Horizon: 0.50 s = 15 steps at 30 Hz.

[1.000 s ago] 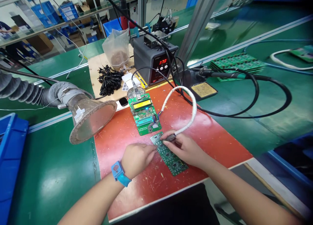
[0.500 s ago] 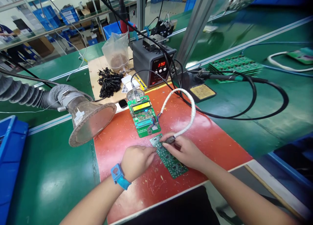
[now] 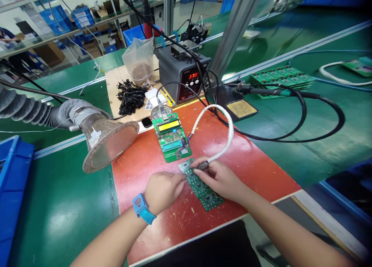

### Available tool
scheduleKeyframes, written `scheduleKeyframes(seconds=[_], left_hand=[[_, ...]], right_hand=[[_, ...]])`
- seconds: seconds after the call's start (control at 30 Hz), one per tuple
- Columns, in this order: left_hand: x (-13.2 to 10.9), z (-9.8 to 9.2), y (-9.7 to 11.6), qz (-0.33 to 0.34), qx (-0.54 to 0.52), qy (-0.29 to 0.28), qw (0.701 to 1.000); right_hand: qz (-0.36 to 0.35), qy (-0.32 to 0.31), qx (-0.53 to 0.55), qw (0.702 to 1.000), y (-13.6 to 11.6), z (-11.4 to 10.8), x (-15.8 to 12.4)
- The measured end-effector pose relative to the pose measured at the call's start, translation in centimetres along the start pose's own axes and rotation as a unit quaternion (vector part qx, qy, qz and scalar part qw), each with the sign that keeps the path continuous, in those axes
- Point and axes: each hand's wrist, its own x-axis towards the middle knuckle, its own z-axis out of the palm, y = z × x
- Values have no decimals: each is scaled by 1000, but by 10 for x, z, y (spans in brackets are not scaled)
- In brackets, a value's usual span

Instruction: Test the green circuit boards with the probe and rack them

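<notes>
A green circuit board (image 3: 207, 197) lies slanted on the red mat (image 3: 250, 174). My right hand (image 3: 222, 178) is closed on a dark connector (image 3: 202, 165) at the end of a white sleeved cable (image 3: 231, 133), over the board's upper part. My left hand (image 3: 165, 189), with a blue band on the wrist, has its fingers pressed together at the board's left edge; whether they grip it is hidden. Above the board sits a green programmer board (image 3: 173, 146) with a lit yellow display, and the white cable runs to its right side.
A fume funnel (image 3: 110, 147) hangs at the left. Behind stand a soldering station (image 3: 184, 75) reading 370, black leads (image 3: 130, 98) and a plastic bag (image 3: 139, 61). The iron stand (image 3: 240, 106) and stacked boards (image 3: 280, 79) are at the right, with blue bins (image 3: 17, 181) at the left edge.
</notes>
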Motion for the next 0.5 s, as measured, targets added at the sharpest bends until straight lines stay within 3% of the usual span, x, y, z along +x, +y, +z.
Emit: scheduleKeyframes(seconds=[0.5], left_hand=[[-2, 1, 2, -1, -7, -1, 1000]], right_hand=[[10, -13, 11, 1000, -5, -2, -1]])
